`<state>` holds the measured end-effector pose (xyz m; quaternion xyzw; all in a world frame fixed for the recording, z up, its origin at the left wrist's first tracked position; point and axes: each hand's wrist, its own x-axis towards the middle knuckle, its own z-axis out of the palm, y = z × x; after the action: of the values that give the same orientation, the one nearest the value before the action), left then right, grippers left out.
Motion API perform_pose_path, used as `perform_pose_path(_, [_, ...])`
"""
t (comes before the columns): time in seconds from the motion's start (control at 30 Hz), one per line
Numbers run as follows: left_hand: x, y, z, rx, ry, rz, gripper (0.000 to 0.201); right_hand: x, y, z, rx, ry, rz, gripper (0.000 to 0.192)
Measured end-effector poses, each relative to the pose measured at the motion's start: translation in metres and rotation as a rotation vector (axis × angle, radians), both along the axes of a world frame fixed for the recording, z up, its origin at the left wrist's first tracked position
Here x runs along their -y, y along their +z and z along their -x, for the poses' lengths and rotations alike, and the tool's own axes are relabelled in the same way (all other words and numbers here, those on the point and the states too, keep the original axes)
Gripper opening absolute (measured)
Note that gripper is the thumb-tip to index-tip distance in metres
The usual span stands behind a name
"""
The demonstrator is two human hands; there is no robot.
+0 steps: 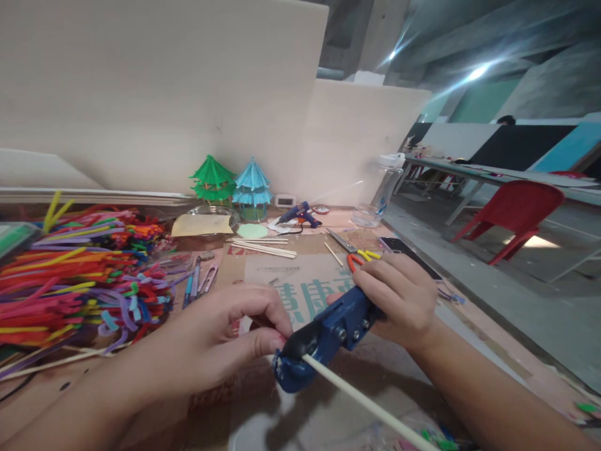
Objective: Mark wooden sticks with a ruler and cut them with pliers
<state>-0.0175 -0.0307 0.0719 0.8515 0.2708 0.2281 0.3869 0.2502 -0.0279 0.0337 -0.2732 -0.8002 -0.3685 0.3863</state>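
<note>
My right hand point(399, 297) is closed around the handles of a blue hand cutter point(340, 329), which tilts down to the left. A pale round wooden stick point(361, 394) runs between the cutter's jaws, its long part slanting toward the lower right. On the other side of the jaws, my left hand point(244, 326) is pinched with thumb and forefinger, in line with the stick. The stick's end there is hidden by the fingers and the jaws. Several similar thin sticks point(265, 247) lie on the cardboard behind.
Coloured pipe cleaners point(70, 282) heap up on the left. Scissors point(347, 244), a phone point(410, 257) and a glue gun point(300, 216) lie farther back. Behind stand a green paper-roofed model point(211, 178), a blue one point(252, 188) and a clear bottle point(387, 185). The table edge is at right.
</note>
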Motion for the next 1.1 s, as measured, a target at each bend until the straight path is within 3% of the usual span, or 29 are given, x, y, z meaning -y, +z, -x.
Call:
perform_pose_path(0.13, [0.001, -0.006, 0.001, 0.087, 0.051, 0.080, 0.010, -0.002, -0.005, 0.007, -0.051, 0.037, 0.149, 0.005])
perform_pose_path(0.2, [0.001, -0.009, 0.002, 0.174, 0.075, 0.163, 0.027, -0.003, -0.010, 0.014, -0.115, 0.058, 0.312, 0.005])
perform_pose_path(0.3, [-0.003, -0.011, 0.003, 0.278, 0.027, 0.395, 0.048, -0.001, -0.018, 0.028, -0.241, 0.053, 0.679, 0.006])
perform_pose_path(0.4, [-0.010, -0.012, 0.004, 0.369, -0.076, 0.608, 0.045, 0.003, -0.022, 0.042, -0.342, 0.054, 1.122, 0.014])
perform_pose_path(0.47, [-0.012, -0.013, 0.003, 0.429, -0.094, 0.625, 0.044, 0.006, -0.022, 0.049, -0.406, 0.114, 1.364, 0.018])
perform_pose_path(0.57, [-0.007, -0.014, -0.003, 0.538, -0.032, 0.639, 0.043, 0.010, -0.022, 0.054, -0.478, 0.252, 1.589, 0.025])
perform_pose_path(0.67, [0.001, -0.012, -0.011, 0.645, -0.063, 0.780, 0.038, 0.012, -0.022, 0.056, -0.509, 0.297, 1.666, 0.033])
perform_pose_path(0.73, [0.001, -0.011, -0.012, 0.676, -0.102, 0.838, 0.034, 0.011, -0.021, 0.056, -0.506, 0.289, 1.617, 0.031])
perform_pose_path(0.87, [-0.011, -0.013, -0.005, 0.560, -0.070, 0.753, 0.037, 0.007, -0.020, 0.057, -0.447, 0.215, 1.491, 0.022])
perform_pose_path(1.1, [-0.022, -0.019, 0.004, 0.468, -0.068, 0.720, 0.044, 0.005, -0.027, 0.060, -0.497, 0.139, 1.509, 0.031])
